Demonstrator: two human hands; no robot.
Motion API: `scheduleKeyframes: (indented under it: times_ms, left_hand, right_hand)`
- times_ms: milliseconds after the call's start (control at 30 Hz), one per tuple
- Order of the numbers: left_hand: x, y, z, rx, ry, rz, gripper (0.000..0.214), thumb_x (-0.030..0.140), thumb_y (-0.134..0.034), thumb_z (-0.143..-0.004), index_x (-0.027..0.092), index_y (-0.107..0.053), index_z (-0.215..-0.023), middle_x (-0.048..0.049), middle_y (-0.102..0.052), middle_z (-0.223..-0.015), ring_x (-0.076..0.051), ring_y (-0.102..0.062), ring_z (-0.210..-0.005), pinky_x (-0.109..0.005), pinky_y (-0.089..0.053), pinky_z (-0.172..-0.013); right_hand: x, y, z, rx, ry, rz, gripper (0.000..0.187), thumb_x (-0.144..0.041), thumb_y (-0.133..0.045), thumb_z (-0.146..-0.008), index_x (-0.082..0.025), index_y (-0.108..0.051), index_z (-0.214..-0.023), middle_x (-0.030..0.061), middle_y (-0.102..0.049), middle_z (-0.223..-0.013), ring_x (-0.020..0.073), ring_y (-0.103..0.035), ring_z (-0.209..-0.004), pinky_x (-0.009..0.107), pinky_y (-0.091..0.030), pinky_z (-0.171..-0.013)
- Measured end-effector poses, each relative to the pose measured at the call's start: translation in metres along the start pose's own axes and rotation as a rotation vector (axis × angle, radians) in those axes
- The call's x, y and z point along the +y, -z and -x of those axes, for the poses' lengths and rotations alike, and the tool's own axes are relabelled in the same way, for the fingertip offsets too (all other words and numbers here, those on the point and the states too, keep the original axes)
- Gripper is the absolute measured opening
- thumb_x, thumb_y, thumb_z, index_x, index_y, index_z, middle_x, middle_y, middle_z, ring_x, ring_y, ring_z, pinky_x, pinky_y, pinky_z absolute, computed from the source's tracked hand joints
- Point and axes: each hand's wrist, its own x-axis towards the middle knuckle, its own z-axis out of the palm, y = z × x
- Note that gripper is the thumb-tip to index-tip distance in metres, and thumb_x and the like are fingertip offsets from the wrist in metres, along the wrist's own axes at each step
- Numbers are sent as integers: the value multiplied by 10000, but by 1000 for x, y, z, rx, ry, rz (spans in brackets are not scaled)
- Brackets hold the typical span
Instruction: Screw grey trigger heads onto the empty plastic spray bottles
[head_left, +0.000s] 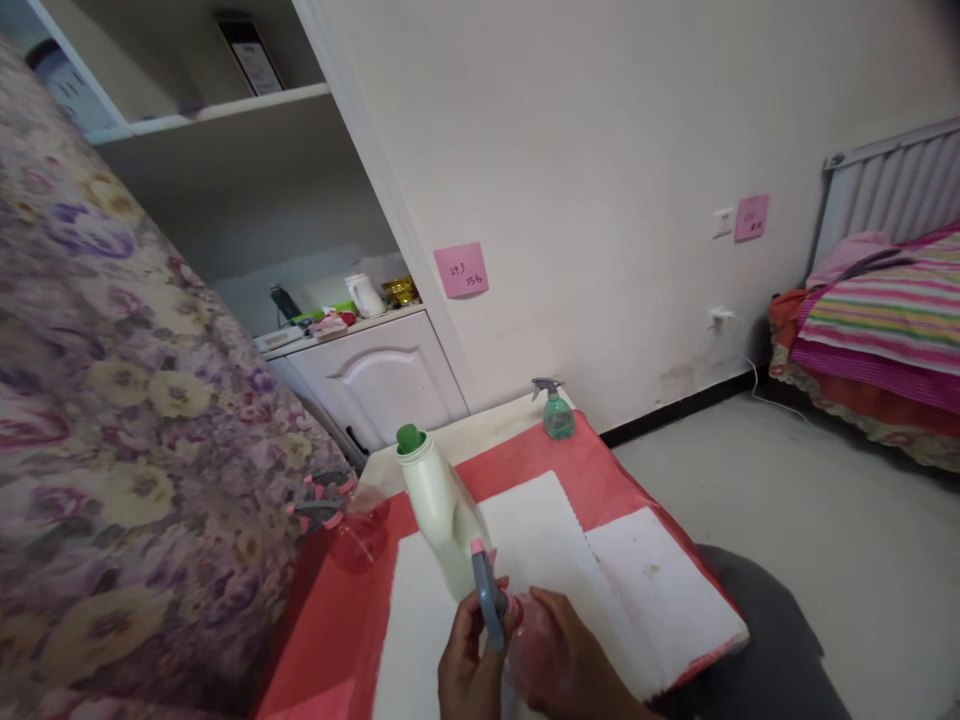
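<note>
Near the front of the table, a clear pink spray bottle (531, 655) is held between my two hands. My left hand (472, 655) pinches its grey and pink spray head (489, 598) at the neck. Around the clear body my right hand (581, 655) is closed; part of the bottle is hidden by its fingers. Just behind them stands a pale green jug (442, 500) with a green cap (409, 438). Further left are more clear spray bottles with grey and pink heads (319, 512). A green spray bottle (559, 415) stands at the table's far right corner.
White sheets (525, 520) lie over a red cloth (334, 600) on the table. A floral curtain (150, 480) hangs close on the left. Behind are a cabinet (397, 380) and a wall with pink notes (461, 270). To the right is a bed (885, 330).
</note>
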Motion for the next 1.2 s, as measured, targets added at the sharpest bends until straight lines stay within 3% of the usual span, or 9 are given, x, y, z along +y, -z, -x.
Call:
scheduleKeyframes:
  times_ms: [133, 300, 533, 767, 1033, 1200]
  left_hand:
    - [-7, 1, -4, -26, 0, -18, 457, 509, -786, -677, 184, -692, -985, -95, -759, -1086, -263, -688, -1029, -315, -554, -904]
    - [-16, 4, -8, -58, -24, -70, 435, 497, -789, -670, 203, -698, -977, -76, -767, -1085, -271, -693, -1042, -313, -558, -907]
    - [-26, 9, -9, -89, -109, -195, 400, 492, -737, -726, 214, -687, -1010, -74, -764, -1088, -272, -691, -1038, -335, -551, -917]
    - [-24, 12, -12, -120, -152, -259, 331, 457, -722, -749, 228, -693, -985, -62, -773, -1059, -268, -702, -1005, -331, -552, -901]
    - [-39, 8, -12, -34, -105, -85, 414, 497, -787, -671, 211, -707, -959, -85, -781, -1051, -278, -714, -995, -346, -574, -887]
    - [-21, 10, -17, -189, -126, -116, 332, 454, -754, -733, 221, -707, -964, -75, -779, -1073, -265, -714, -999, -326, -566, -889]
  right_hand:
    - [4, 3, 1, -24, 19, -111, 929, -317, -784, -516, -285, -440, -1378, 138, -595, -1348, 365, -598, -1217, 494, -507, -1026]
    - [2, 6, 0, -52, 26, -185, 900, -320, -790, -540, -384, -458, -1374, 60, -612, -1355, 357, -601, -1217, 489, -526, -992]
    - [5, 2, 3, -30, 31, -248, 914, -223, -812, -550, -275, -443, -1385, 137, -597, -1353, 349, -590, -1217, 488, -503, -1019]
    - [9, 1, 3, -32, 36, -262, 926, -196, -821, -544, -285, -438, -1383, 136, -594, -1345, 351, -593, -1213, 488, -511, -1005]
    - [8, 0, 2, -30, -13, -217, 872, -191, -825, -560, -278, -466, -1351, 125, -607, -1334, 322, -603, -1203, 454, -503, -1024]
    - [8, 0, 0, -20, -2, -223, 891, -243, -848, -541, -278, -473, -1349, 119, -584, -1364, 333, -561, -1260, 483, -463, -1066]
